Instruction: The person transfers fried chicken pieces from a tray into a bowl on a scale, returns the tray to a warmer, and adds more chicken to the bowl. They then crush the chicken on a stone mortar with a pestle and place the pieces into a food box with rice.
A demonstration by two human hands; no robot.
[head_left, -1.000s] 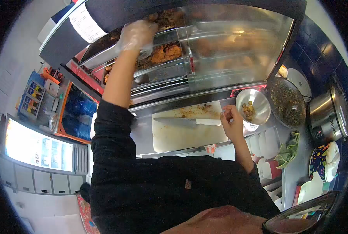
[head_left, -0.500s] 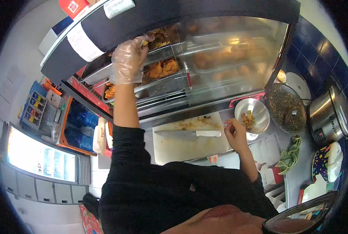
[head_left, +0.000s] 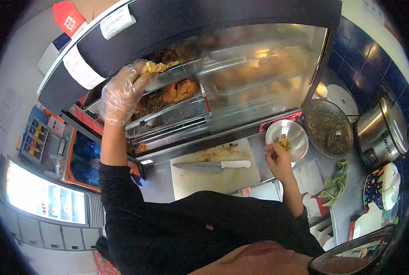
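- The left hand [head_left: 122, 94], in a clear glove, was raised at the open front of the warmer [head_left: 241, 78], its fingers pinched round a piece of fried food [head_left: 156, 67] held just clear of the upper tray [head_left: 177, 73].
- The right hand [head_left: 277, 158], bare, rested at the near rim of the steel bowl [head_left: 287, 137], fingers curled loosely; whether they held anything could not be told. A few brown bits lay in the bowl.
- A knife [head_left: 213, 165] with a white handle lay flat on the cutting board [head_left: 213, 176], apart from both hands.
- To do this well, in my judgement: keep a firm but light pinch so the crust did not crumble, lift the piece clear of the tray edge and glass before swinging it down, and set it on the board away from the blade.
- Keeping the gloved hand for the food and the bare one for the bowl seemed the sound course.
- Writing: white slips [head_left: 80, 68] were stuck on the warmer's dark top, their print too small to read; a red packet [head_left: 69, 18] bore white lettering I could not make out.
- The cooker [head_left: 383, 133] at right carried a brand beginning "Miy", the rest unclear.
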